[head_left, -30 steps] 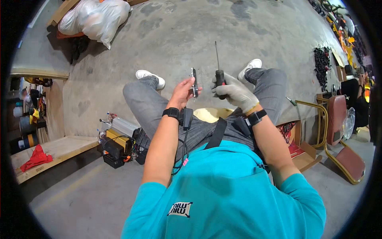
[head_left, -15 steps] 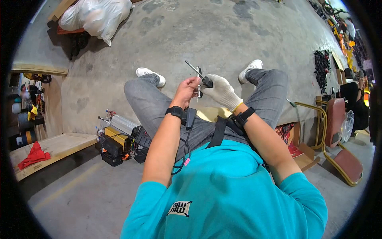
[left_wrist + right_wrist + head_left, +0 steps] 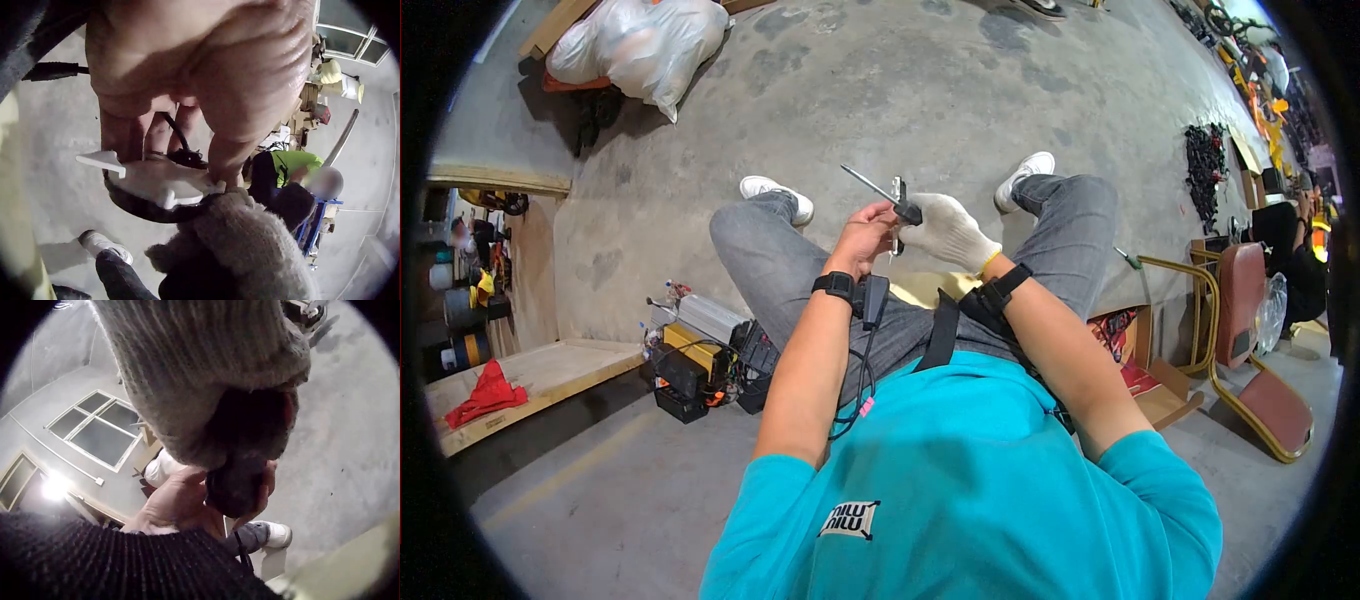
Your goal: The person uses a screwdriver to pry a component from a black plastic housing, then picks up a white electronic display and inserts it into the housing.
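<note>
My bare left hand (image 3: pixel 864 242) grips a small white piece with a dark rim (image 3: pixel 150 181), its fingers and thumb round the edge. In the head view the piece is a narrow upright strip, partly covered by my hands. My right hand (image 3: pixel 950 232), in a knitted white glove, grips a screwdriver (image 3: pixel 866 182) by its dark handle (image 3: pixel 234 490). The metal shaft crosses over the piece and points left and away from my body. Gloved fingers (image 3: pixel 250 244) lie right at the piece's edge, close to the left thumb.
Beside my left leg sits a machine (image 3: pixel 700 345) with yellow and silver parts and wires. A wooden board (image 3: pixel 550 380) bears a red cloth (image 3: pixel 488 395). To the right are an open cardboard box (image 3: pixel 1170 395) and a chair (image 3: pixel 1245 310). A white bag (image 3: pixel 650 50) lies far left.
My right hand has moved left to meet the left hand, and the screwdriver has swung from pointing straight away to pointing left across the piece. A shoe now shows at the top edge.
</note>
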The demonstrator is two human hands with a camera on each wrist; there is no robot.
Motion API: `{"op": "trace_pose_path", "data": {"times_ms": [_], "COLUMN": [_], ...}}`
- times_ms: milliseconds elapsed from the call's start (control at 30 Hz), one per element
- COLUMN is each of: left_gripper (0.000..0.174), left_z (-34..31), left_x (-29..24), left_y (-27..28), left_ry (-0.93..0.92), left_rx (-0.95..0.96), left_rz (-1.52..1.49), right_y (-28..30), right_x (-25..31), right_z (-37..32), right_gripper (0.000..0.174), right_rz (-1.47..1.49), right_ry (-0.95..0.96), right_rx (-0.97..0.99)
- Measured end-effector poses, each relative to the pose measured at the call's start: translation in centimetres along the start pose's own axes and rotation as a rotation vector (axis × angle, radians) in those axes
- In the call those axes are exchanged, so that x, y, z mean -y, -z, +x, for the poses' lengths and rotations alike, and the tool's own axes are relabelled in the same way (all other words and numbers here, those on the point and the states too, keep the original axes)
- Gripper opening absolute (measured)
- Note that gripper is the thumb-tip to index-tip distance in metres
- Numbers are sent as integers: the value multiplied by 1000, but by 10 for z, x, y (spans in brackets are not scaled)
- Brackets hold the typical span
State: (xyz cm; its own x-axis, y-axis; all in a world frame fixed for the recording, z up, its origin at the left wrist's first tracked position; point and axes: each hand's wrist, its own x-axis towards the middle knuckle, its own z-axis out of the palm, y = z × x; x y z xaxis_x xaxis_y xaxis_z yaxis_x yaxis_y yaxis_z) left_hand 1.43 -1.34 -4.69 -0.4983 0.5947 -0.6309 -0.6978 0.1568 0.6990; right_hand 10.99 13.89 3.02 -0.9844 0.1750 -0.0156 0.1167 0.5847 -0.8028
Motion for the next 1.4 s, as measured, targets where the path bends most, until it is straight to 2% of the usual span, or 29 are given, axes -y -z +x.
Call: {"op": "trace_pose_path", "data": {"times_ms": [67,133,167,233,333,400,467,600,667,767,867,900,933,1000,1067,1133,1200,1233,1300,1400], "left_gripper": [46,35,35,22,19,19,18,16,17,19,15,19,19,23,26,32,34,36,40,48], "left_z": [-1,3,6,7,1,-6,-14,-4,-2,0,13,9,4,-1,0,-7,-9,-11,-20,-23], "left_x": [-2,3,5,4,0,-6,-10,-3,-2,-1,4,-1,-4,-10,-10,-15,-20,-21,-26,-27], "left_y": [-1,0,1,3,1,-3,-8,1,5,10,16,14,11,8,11,3,-2,-3,-9,-9], "left_ry": [16,44,45,54,55,58,42,36,147,193,162,98,100,-31,-49,-31,-41,-45,-39,-7], "left_rx": [-12,22,25,7,-59,-41,-25,34,40,62,114,69,68,79,136,69,56,38,56,109], "left_rz": [1,-13,-10,50,12,13,-4,12,9,40,-113,-87,-88,-251,-287,-276,-224,-170,-144,-115], "right_y": [-1,1,1,0,-9,-7,-1,-3,-4,-5,-6,-7,-9,-7,0,-1,7,13,27,46], "right_x": [-3,-3,-3,-1,-3,-3,5,1,-1,-8,0,-2,-5,-3,3,-10,-14,-10,-1,11], "right_z": [0,-1,0,2,4,6,4,-2,-5,-3,-3,-5,-7,-7,-11,-13,-16,-17,-18,-21], "right_gripper": [30,28,28,26,22,22,22,23,25,27,28,28,27,26,26,28,30,30,37,44], "right_rz": [60,47,47,-117,-133,-150,-64,-26,-47,-124,-126,-126,-30,64,297,272,288,286,393,498], "right_ry": [30,33,31,72,93,129,87,61,67,42,85,83,45,17,-189,-151,-264,-262,-474,-473], "right_rx": [-8,8,5,-16,-74,-93,-13,-47,-2,81,16,17,-31,-68,-56,-62,-11,-7,42,62]}}
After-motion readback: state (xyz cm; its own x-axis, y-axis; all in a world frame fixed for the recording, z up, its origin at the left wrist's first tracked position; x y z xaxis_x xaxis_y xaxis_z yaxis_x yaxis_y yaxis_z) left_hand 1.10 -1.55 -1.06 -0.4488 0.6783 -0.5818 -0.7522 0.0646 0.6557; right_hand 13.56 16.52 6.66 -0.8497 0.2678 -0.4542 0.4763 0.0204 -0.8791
